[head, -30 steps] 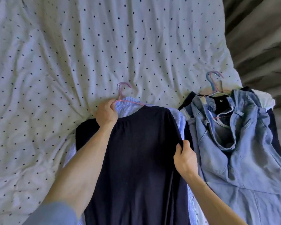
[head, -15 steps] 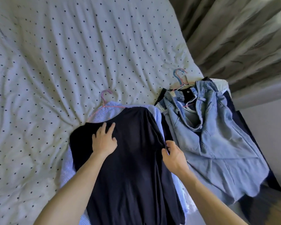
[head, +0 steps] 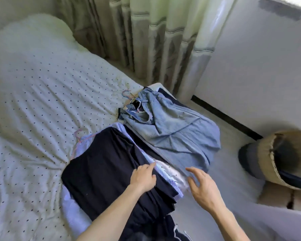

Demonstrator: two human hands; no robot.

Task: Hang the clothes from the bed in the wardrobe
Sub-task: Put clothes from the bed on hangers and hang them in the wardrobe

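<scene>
**Navy garment** (head: pixel 102 167): dark, laid flat on top of a stack on the bed. It lies under the left hand and spreads out to that hand's left. Its far end runs well past the fingertips.

**Left hand** (head: pixel 142 178): palm down on the navy garment's right edge. The fingers are straight and close together, and their tips reach the edge of the striped shirt. It presses and grips nothing.

**Right hand** (head: pixel 203 186): off to the right of the stack, apart from the left hand. The fingers are spread and slightly bent, with nothing held. I cannot tell whether it touches the cloth beneath it.

**Striped shirt** (head: pixel 73 211): pale blue, under the navy garment and showing along both of its sides.

**Pink hanger** (head: pixel 77 136): its hook pokes out at the shirt's far end, well beyond the left hand and to its left.

**White fabric** (head: pixel 170 173): a strip between the two hands, tucked under the striped shirt's edge.

**Denim garment** (head: pixel 174 134): crumpled, beyond the right hand, with its near hem just beside that hand's fingertips.

**Hanger hooks** (head: pixel 127 95): pink and blue, at the denim's far end.

**Dotted bedcover** (head: pixel 42 101): white and rumpled, stretching left of and beyond the left hand.

**Curtain** (head: pixel 155 40): pleated, hanging far beyond both hands.

**Pale wall** (head: pixel 259 66): beyond and to the right of the right hand, with a black skirting strip (head: pixel 224 117) along its foot.

**Straw-coloured object** (head: pixel 268 157): to the right of the right hand, well apart from it and too blurred to identify.
</scene>
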